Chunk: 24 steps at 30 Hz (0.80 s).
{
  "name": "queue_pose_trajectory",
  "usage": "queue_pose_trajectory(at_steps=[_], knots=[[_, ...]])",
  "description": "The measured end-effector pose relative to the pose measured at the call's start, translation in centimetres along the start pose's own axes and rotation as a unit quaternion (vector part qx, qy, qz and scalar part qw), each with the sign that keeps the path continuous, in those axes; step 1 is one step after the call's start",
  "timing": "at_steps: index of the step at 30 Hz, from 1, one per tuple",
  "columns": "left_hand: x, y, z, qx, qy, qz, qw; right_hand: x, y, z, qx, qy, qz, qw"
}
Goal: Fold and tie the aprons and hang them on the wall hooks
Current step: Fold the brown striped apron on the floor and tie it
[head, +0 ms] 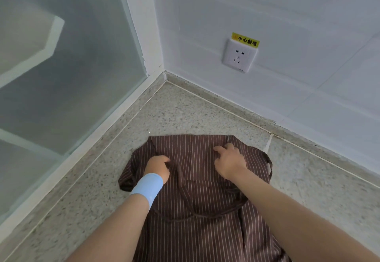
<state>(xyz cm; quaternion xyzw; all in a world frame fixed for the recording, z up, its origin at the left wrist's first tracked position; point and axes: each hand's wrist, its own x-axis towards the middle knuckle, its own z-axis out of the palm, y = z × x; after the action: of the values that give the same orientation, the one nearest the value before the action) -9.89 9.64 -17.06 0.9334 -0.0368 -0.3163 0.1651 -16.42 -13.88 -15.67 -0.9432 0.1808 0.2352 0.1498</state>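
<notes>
Landmark: wall socket [239, 56], white, set low in the wall [308, 25], with a yellow warning sticker [245, 40] touching its upper edge.
Apron: brown apron [205, 204] with thin pale stripes, below the socket and a little to its left, laid flat on the speckled stone surface [185, 113]. Its top edge faces the socket wall; spread this way, the cloth is ready for folding.
Strap: dark strap [181, 181] lying loose across the apron's middle in a long loop, on the near side from the socket; probably the tie to be used once the fold is done.
Left hand: left hand [158, 168], below and left of the socket, fingers curled round the upper end of the strap, apparently to gather it clear of the fold.
Right hand: right hand [230, 160], straight below the socket, fingers bent and pinching the cloth near the top edge, seemingly to lift that corner over.
Wristband: pale blue wristband [147, 186] on the left wrist.
Glass panel: frosted glass panel [61, 76], far left of the socket, meeting its wall at the corner.
Hooks: none in view.
Progress: early; folding barely begun, tying and hanging not yet done.
</notes>
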Motion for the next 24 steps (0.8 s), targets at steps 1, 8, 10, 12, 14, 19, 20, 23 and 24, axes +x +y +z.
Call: queue_pose_trajectory(at_steps=[1,8,10,12,14,19,20,23,24], knots=[[0.2,-0.3,-0.1,0.033,-0.028,0.009,0.999,0.4,0.0,0.2,-0.033,0.000,-0.005,0.999],[0.7,1.8,-3.0,0.189,0.008,0.054,0.980,2.7,-0.3,0.5,-0.116,0.082,-0.001,0.990],[2.1,2.3,-3.6,0.133,0.107,0.085,0.982,3.6,-0.3,0.1,-0.099,0.103,-0.002,0.990],[4.3,1.8,-3.5,0.087,0.107,0.096,0.986,4.6,0.1,-0.3,-0.095,0.089,-0.004,0.991],[5.8,1.5,-3.3,0.102,0.042,0.083,0.990,5.7,0.8,-0.7,-0.111,0.076,-0.008,0.991],[8.0,0.3,-4.4,0.211,0.030,0.057,0.975,7.6,1.5,-3.1,-0.138,0.095,-0.004,0.986],[8.4,0.4,-4.8,0.192,0.047,0.048,0.979,8.0,1.3,-3.9,-0.161,0.109,-0.005,0.981],[9.1,1.7,-5.5,0.075,0.134,0.025,0.988,9.4,0.1,-6.1,-0.151,0.105,0.016,0.983],[8.9,2.1,-5.2,0.037,0.162,0.035,0.985,9.9,-0.2,-6.6,-0.123,0.099,0.029,0.987]])
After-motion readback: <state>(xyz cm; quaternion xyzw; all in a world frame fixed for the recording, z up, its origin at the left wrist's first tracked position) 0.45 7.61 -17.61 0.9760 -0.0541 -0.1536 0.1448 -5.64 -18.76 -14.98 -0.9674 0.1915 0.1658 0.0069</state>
